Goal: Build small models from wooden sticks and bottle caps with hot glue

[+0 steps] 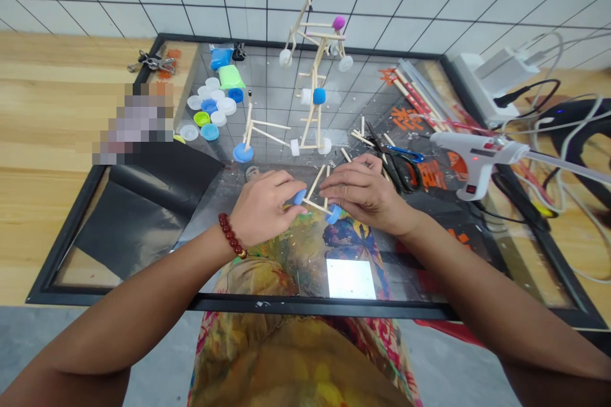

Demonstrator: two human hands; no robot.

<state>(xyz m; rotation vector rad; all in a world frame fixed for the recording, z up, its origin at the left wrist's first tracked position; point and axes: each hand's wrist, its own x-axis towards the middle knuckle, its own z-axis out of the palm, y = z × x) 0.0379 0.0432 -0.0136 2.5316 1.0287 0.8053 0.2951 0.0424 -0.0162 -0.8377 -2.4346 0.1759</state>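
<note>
Between my hands is a small frame of wooden sticks (317, 206) with a blue cap at each end of its cross stick. My left hand (270, 203) pinches the left blue cap (299, 196) between thumb and fingers. The right blue cap (333, 213) sits below the fingers of my right hand (365, 194), which are closed around the upright sticks; their exact grip is partly hidden. Just beyond stands another stick piece (252, 127) on a blue cap. Farther back is a larger stick model (315, 76) with white wheels.
A white glue gun (477, 156) with a red light lies at right, near scissors (403, 168) and loose sticks (361, 137). Several bottle caps (210, 105) lie at back left by a black sheet (138, 216). A power strip (482, 86) and cables occupy the far right.
</note>
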